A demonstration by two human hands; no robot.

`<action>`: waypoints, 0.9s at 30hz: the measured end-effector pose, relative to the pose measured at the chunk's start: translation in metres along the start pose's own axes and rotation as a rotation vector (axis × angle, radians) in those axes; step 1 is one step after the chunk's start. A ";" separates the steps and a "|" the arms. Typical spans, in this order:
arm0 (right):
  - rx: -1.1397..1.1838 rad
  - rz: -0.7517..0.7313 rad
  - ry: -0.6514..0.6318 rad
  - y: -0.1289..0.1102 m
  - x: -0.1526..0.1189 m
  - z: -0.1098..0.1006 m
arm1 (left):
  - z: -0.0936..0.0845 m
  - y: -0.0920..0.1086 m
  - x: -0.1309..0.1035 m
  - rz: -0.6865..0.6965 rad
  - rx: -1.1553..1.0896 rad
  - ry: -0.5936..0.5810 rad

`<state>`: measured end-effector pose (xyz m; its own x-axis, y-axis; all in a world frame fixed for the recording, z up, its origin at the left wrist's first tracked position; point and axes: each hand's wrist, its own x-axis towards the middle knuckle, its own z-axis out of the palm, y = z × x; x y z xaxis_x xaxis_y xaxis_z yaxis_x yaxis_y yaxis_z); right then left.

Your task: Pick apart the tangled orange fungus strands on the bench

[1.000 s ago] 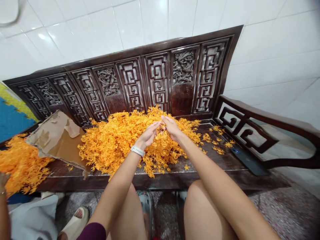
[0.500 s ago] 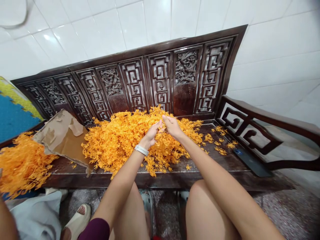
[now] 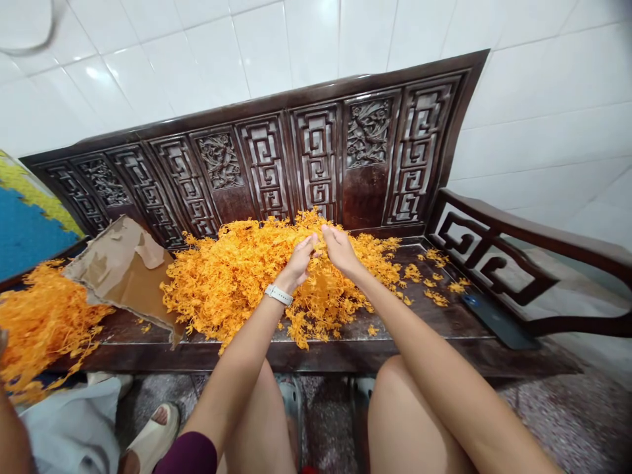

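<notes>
Both your hands, the left hand and the right hand, are hovering close together, fingers partly curled, over the big heap of orange plastic-looking sprigs lying mid-seat on the dark carved wooden bench; whether they are gripping any piece, you cannot tell.

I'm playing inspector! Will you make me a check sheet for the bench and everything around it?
Surface: dark brown carved wooden bench, holding stuff.
Job's things: big pile of frilly orange pieces.
Clutter: torn brown cardboard, flat dark slab.
Hands: left hand and right hand close together at the pile; grip unclear.
Cables: unsure; grey curved line upper left.
Surroundings: shiny white tiled wall; another person's cream sandal.
</notes>
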<state>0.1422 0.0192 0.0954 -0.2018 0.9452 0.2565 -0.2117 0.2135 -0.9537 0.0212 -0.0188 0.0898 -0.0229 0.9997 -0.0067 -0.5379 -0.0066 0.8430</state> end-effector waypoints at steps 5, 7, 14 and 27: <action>-0.191 -0.164 0.023 0.002 -0.001 -0.003 | -0.003 0.000 0.005 0.065 0.045 -0.035; -0.187 -0.180 0.021 0.004 0.000 -0.003 | -0.002 0.000 0.002 0.044 0.031 -0.039; -0.049 -0.078 -0.095 0.004 0.005 -0.001 | 0.000 0.004 -0.006 -0.085 -0.067 -0.106; 0.136 0.077 -0.051 -0.007 -0.002 0.004 | -0.001 0.000 -0.006 -0.142 -0.175 -0.146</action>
<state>0.1399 0.0144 0.1023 -0.2704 0.9429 0.1945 -0.3205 0.1023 -0.9417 0.0201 -0.0244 0.0892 0.1785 0.9835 -0.0303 -0.6648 0.1433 0.7332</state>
